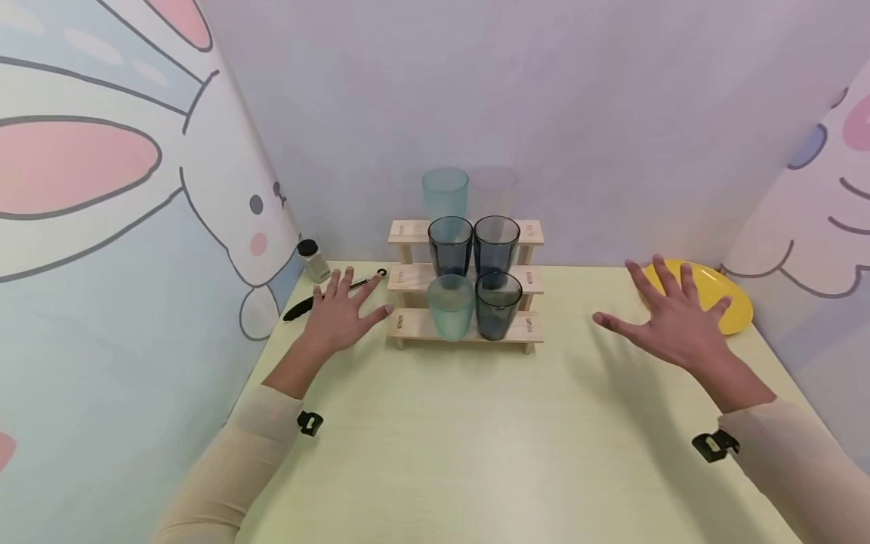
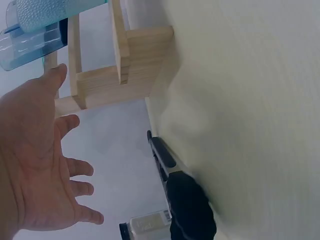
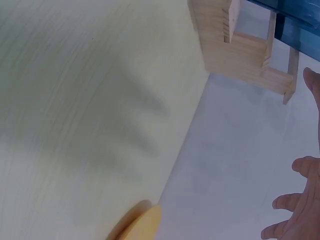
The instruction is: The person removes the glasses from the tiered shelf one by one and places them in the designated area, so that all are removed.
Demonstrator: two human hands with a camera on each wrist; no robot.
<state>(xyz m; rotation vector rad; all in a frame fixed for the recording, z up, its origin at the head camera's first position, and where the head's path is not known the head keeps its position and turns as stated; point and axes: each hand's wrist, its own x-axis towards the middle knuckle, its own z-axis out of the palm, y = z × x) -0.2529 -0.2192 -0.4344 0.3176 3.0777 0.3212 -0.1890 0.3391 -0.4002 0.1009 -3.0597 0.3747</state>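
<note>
My left hand [image 1: 337,316] hovers with fingers spread, left of a three-step wooden rack [image 1: 408,325], holding nothing. Beneath its fingers lies a long black-and-metal utensil [image 2: 187,200] that looks like tongs, partly hidden in the head view. My right hand [image 1: 680,325] is raised on the other side, also spread and holding nothing, overlapping a yellow plate [image 1: 730,302]. On the rack's bottom step stand a teal tumbler [image 1: 451,310] and a dark grey-blue tumbler [image 1: 498,306]. Two more dark tumblers [image 1: 451,249] fill the middle step. Up top are a teal tumbler [image 1: 445,193] and a clear tumbler [image 1: 495,193].
A small jar [image 1: 315,264] with a black lid stands at the back left corner. The pale table [image 1: 462,438] meets a back wall [image 1: 578,136] and side walls printed with cartoon rabbits. The plate lies near the right wall.
</note>
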